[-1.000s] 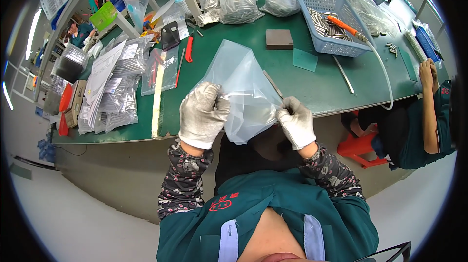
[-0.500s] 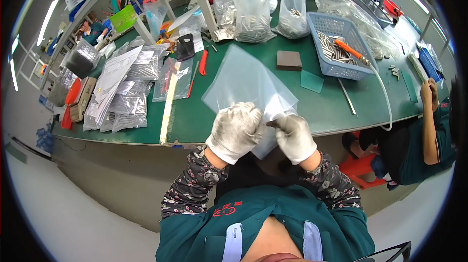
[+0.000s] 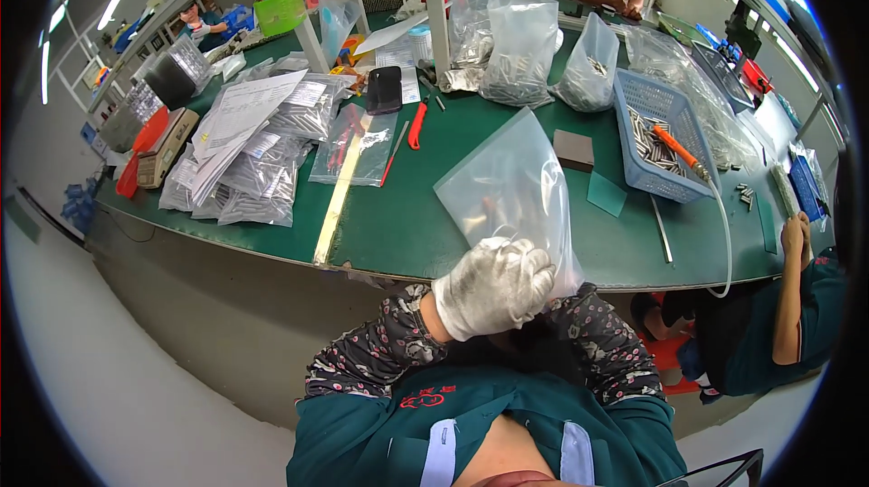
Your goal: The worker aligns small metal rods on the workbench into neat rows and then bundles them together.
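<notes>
A translucent, milky plastic bag (image 3: 516, 179) stands up from the near edge of the green table, its corner pointing away from me. My left hand (image 3: 493, 288), in a greyish-white glove, is closed with fingers curled at the bag's near end. Behind the left hand and the bag, my right hand is hidden; only its flowered sleeve (image 3: 606, 338) shows, reaching toward the same end. The bag looks flat, and no contents can be made out in it.
A blue basket (image 3: 665, 157) of metal pins holds an orange-handled tool with a hose. Filled bags (image 3: 520, 48) stand behind. Left lie packed bags under papers (image 3: 240, 125), a phone (image 3: 384, 89) and a red knife (image 3: 417, 125). A person (image 3: 787, 306) sits at right.
My view has shifted, so the table appears further right. The bag has tilted more upright. My right hand has passed out of sight behind the left hand and the bag.
</notes>
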`<action>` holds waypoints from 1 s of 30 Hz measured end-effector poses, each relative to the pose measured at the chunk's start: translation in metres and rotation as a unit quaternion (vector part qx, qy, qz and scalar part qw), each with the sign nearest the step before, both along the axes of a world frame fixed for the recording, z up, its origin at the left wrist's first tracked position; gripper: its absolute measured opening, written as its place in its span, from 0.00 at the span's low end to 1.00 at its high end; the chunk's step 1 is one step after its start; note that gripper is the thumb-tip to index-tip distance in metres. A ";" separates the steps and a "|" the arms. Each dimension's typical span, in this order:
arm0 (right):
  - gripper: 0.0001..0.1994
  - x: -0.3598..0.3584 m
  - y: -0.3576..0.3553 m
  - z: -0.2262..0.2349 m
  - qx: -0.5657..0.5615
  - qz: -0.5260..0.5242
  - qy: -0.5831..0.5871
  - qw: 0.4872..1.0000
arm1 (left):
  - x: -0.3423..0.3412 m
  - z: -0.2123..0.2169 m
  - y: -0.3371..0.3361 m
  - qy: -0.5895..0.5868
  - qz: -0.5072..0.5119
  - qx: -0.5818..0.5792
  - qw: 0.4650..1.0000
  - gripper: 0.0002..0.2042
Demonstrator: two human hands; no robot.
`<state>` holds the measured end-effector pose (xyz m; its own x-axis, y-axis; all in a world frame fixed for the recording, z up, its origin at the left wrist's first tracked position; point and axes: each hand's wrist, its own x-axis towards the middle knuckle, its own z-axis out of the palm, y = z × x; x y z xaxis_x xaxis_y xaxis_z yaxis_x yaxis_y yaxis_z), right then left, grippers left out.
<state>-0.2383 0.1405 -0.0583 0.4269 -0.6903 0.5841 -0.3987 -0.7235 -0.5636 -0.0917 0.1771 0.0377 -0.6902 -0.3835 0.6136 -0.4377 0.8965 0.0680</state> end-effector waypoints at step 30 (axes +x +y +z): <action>0.14 -0.080 -0.010 0.096 0.019 -0.107 0.161 0.981 | 0.029 -0.025 -0.143 0.018 0.285 0.029 0.958 0.26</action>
